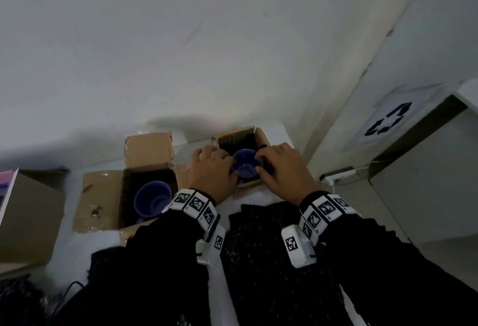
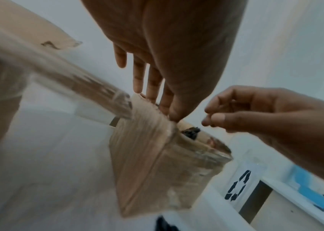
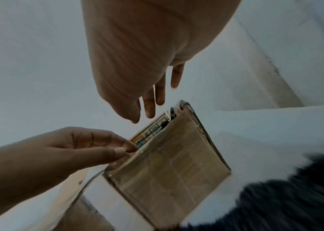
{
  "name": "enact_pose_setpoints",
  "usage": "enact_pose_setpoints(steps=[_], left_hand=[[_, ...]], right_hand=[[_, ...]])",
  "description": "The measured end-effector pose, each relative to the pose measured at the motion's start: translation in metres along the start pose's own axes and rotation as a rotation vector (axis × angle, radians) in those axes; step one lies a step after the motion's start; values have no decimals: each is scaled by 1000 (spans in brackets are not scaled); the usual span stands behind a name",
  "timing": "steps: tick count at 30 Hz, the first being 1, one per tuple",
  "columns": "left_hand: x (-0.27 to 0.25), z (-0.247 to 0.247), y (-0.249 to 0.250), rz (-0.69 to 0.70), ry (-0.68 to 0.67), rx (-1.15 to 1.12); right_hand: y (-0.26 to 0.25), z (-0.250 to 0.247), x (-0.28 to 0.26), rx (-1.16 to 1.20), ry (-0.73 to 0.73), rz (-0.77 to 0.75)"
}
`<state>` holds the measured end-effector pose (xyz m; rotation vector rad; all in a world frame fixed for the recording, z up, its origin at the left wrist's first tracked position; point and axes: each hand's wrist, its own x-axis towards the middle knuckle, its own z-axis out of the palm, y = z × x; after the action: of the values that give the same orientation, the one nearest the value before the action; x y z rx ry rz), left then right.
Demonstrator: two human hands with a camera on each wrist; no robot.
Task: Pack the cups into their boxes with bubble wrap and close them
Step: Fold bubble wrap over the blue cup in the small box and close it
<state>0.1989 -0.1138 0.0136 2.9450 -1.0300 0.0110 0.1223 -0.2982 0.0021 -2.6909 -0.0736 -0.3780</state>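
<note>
Head view: a blue ceramic cup (image 1: 246, 166) stands upright, mouth up, inside the small open brown cardboard box (image 1: 261, 137) at the far right of the white bench (image 1: 278, 129). The left hand (image 1: 212, 170) and the right hand (image 1: 284, 170) flank the cup with curled fingers at its rim; whether they grip it I cannot tell. A second blue cup (image 1: 153, 201) sits mouth up, slightly tilted, in the larger open cardboard box (image 1: 103, 196) at the near left. Black bubble wrap (image 1: 261, 248) lies nearest.

Left wrist view: the left hand's fingers (image 2: 153, 84) reach straight down into the small box.

Right wrist view: the right hand's fingers (image 3: 150, 103) hang straight over the box's edge.
</note>
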Motion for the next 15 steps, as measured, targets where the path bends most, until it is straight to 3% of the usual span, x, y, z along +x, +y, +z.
enact_pose_setpoints(steps=[5,7,11,15], left_hand=[[-51,4,19,94,144,-164],[-74,9,28,144,131,-190],[-116,25,44,167,-20,-236],[-148,42,55,144,-115,-296]], right_hand=[[-12,0,-88,182,-113,-44],[-14,5,-120,179,-248,-27],[-15,14,-167,-104,-564,21],[-18,18,-183,-119,-447,71]])
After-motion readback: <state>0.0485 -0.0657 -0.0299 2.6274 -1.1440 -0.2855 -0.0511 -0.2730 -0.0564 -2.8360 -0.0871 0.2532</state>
